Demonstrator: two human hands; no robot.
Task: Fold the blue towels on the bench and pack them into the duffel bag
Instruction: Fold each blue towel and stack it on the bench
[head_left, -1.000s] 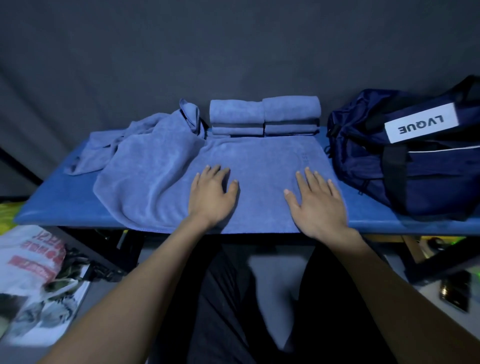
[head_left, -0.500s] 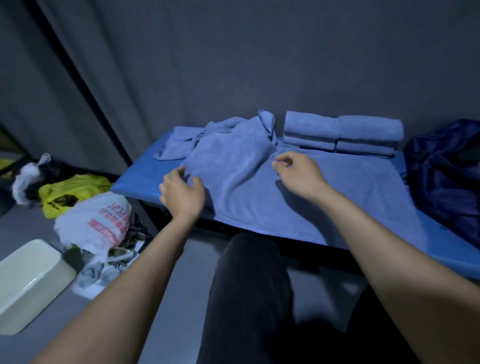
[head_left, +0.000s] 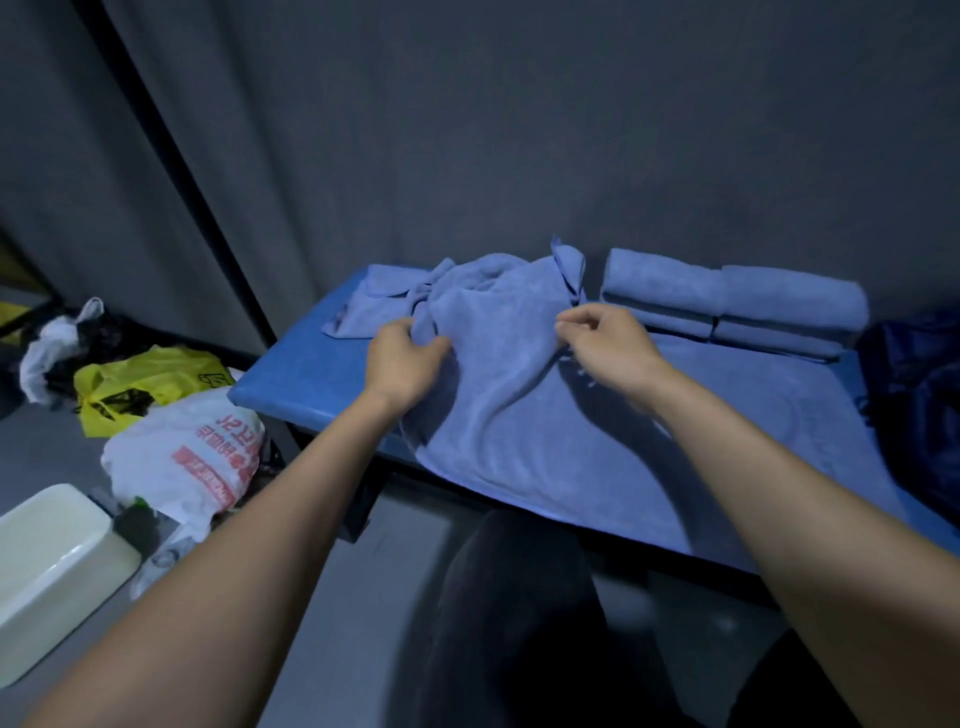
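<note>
Both hands have moved further left since a moment ago. The left hand (head_left: 402, 358) is gripping the rumpled blue terry towel (head_left: 498, 374), and the right hand (head_left: 605, 345) is pinching it.

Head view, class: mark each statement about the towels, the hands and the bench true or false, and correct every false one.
1. The left hand grips the loose towel. True.
2. The folded towels lie on the floor. False: they sit at the back of the bench.
3. The right hand pinches the loose towel. True.
4. The yellow bag lies on the bench. False: it lies on the floor, left of the bench.
5. The duffel bag stands at the bench's left end. False: it is at the right end.
</note>
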